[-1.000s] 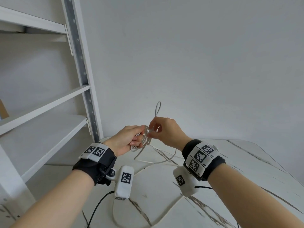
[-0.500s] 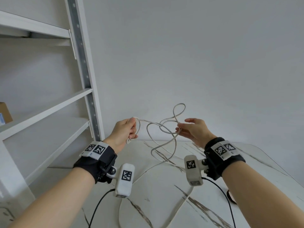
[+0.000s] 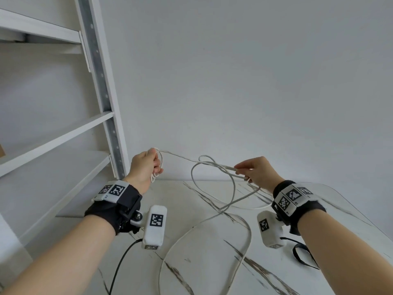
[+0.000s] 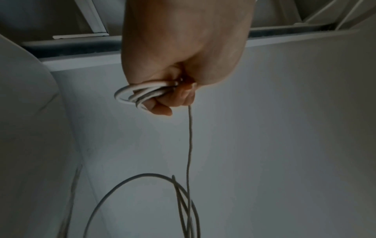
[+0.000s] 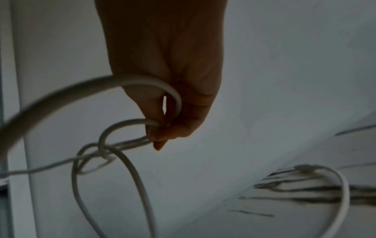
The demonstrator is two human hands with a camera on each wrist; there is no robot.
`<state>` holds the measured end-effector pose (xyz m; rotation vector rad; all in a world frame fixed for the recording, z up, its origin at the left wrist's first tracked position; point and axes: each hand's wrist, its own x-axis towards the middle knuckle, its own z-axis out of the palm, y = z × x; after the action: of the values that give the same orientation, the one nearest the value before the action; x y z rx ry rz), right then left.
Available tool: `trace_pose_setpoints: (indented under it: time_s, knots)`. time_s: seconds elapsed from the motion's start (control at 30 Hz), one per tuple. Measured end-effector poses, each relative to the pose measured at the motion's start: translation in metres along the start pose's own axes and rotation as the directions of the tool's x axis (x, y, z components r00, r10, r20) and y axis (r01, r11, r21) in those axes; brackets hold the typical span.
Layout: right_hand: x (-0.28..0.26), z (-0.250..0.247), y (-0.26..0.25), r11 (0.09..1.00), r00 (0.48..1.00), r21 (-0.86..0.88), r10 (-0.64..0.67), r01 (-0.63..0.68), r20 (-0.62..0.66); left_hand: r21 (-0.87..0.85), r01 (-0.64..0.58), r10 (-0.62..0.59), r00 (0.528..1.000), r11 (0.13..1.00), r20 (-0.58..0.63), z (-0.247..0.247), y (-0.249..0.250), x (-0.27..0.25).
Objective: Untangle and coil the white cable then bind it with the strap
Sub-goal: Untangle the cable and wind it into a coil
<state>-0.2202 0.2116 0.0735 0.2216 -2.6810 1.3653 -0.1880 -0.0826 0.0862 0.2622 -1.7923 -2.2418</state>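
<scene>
We grip a small bundle of finished turns of the white cable (image 3: 197, 165) in our left hand (image 3: 144, 167), fingers (image 4: 162, 104) curled tight around it. From that fist one strand runs rightward to our right hand (image 3: 257, 172), whose thumb and fingertips pinch a doubled length; the stretch between the hands lies roughly level. Just left of the right fingertips the strands cross in what looks like a loose knot, though the right wrist view is blurred there. Below both hands the slack drops onto the marble table (image 3: 212, 262). The tangle sits nearer the right fingers, so they seem best placed to work it open.
</scene>
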Motion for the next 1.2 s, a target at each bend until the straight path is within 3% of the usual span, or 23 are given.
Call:
trace_pose_setpoints:
  time_s: [0.1, 0.23, 0.37, 0.5, 0.6, 0.7, 0.77, 0.83, 0.97, 1.03, 1.1, 1.13, 1.2]
  knots:
    - [0.001, 0.005, 0.002, 0.989, 0.992, 0.100, 0.106, -0.112, 0.065, -0.017, 0.022, -0.022, 0.999, 1.000, -0.042, 0.002, -0.010, 0.000]
    - [-0.003, 0.015, -0.003, 0.964, 0.973, 0.147, 0.209, -0.221, 0.093, -0.124, 0.074, -0.076, 0.997, 0.990, -0.009, 0.004, -0.014, -0.001]
    - [-0.011, 0.012, -0.007, 0.908, 0.923, 0.247, 0.268, -0.337, 0.276, -0.199, 0.108, -0.112, 0.994, 0.974, -0.007, -0.003, -0.009, 0.004]
    - [-0.015, 0.018, -0.013, 0.979, 0.921, 0.106, 0.125, -0.176, 0.370, -0.180, 0.162, -0.160, 0.987, 0.970, 0.028, -0.003, -0.008, 0.005]
    - [-0.017, 0.033, -0.016, 0.997, 0.861, -0.072, 0.016, 0.024, 0.509, -0.139, 0.215, -0.207, 0.976, 0.967, 0.071, -0.001, -0.010, 0.003]
    - [-0.011, 0.039, -0.016, 0.985, 0.919, -0.120, -0.068, 0.123, 0.389, -0.159, 0.233, -0.226, 0.972, 0.959, 0.061, -0.002, -0.009, 0.001]
    - [-0.005, 0.030, -0.016, 0.999, 0.972, 0.038, 0.002, -0.011, 0.234, -0.202, 0.200, -0.205, 0.979, 0.959, -0.004, -0.007, -0.006, 0.002]
    - [0.002, 0.012, -0.013, 0.968, 0.987, 0.194, 0.153, -0.161, 0.053, -0.233, 0.157, -0.175, 0.983, 0.960, -0.060, -0.012, -0.003, 0.003]
    - [0.020, -0.037, 0.007, 0.952, 0.925, 0.025, 0.302, -0.305, -0.229, -0.276, 0.101, -0.142, 0.981, 0.956, -0.133, -0.016, 0.005, 0.008]
    - [0.026, -0.057, 0.017, 0.941, 0.887, 0.143, 0.337, -0.306, -0.316, -0.302, 0.092, -0.144, 0.977, 0.949, -0.157, -0.018, 0.009, 0.011]
    - [0.025, -0.070, 0.022, 0.875, 0.821, 0.380, 0.440, -0.300, -0.365, -0.327, 0.101, -0.160, 0.975, 0.940, -0.157, -0.020, 0.011, 0.014]
    - [0.024, -0.072, 0.023, 0.823, 0.788, 0.486, 0.496, -0.292, -0.366, -0.331, 0.117, -0.172, 0.975, 0.936, -0.141, -0.021, 0.011, 0.013]
    - [0.021, -0.070, 0.027, 0.777, 0.768, 0.529, 0.555, -0.342, -0.319, -0.325, 0.172, -0.206, 0.976, 0.930, -0.073, -0.021, 0.008, 0.010]
